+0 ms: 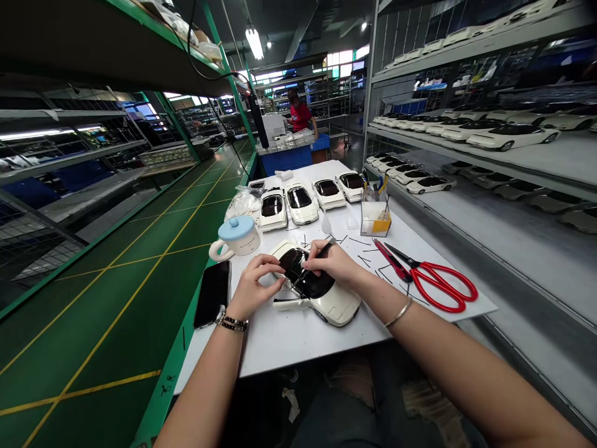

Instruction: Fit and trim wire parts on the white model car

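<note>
Fingers (pixel 315 264) hold black tool (pixel 325 247); white car (pixel 339 302) beneath.

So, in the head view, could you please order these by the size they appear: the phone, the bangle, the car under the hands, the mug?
1. Car
2. Mug and phone: too alike to rank
3. Bangle

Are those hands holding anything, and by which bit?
The right hand holds a slim dark tool toward its lower end. The left hand is at the nearest white car; whether it holds anything can't be told.
</note>
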Demonstrator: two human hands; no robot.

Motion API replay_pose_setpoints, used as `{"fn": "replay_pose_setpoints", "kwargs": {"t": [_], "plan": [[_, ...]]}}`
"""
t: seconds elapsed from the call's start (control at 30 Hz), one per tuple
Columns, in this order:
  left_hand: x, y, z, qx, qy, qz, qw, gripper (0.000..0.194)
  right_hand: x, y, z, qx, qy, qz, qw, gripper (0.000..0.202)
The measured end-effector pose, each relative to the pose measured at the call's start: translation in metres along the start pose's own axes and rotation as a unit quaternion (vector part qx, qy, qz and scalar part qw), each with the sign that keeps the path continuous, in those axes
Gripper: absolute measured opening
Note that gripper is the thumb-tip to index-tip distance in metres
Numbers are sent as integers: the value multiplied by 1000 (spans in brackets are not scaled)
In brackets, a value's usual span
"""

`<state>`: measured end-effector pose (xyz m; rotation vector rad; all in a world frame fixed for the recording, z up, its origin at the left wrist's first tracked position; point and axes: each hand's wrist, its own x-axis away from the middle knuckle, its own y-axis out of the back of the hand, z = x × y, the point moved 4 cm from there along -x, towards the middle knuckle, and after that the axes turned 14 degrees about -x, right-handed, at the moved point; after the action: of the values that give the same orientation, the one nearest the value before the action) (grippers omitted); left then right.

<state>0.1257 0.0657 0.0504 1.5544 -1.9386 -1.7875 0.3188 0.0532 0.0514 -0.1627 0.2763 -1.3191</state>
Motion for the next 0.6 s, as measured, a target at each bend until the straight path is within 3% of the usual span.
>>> {"fn": "replay_pose_setpoints", "kwargs": {"t": [0.23, 0.43, 0.53, 0.6], "plan": [[-3, -7, 2, 12, -16, 52, 998, 9, 0, -2, 10, -60, 21, -13, 998, 27], [-8, -12, 0, 48, 0, 64, 997, 8, 6, -4, 15, -62, 12, 3, 998, 27], [-9, -11, 0, 83, 14, 67, 994, 8, 5, 10, 29, -70, 43, 22, 996, 25], [-8, -10, 0, 107, 22, 71, 992, 9, -1, 30, 39, -46, 94, -25, 994, 25]]}}
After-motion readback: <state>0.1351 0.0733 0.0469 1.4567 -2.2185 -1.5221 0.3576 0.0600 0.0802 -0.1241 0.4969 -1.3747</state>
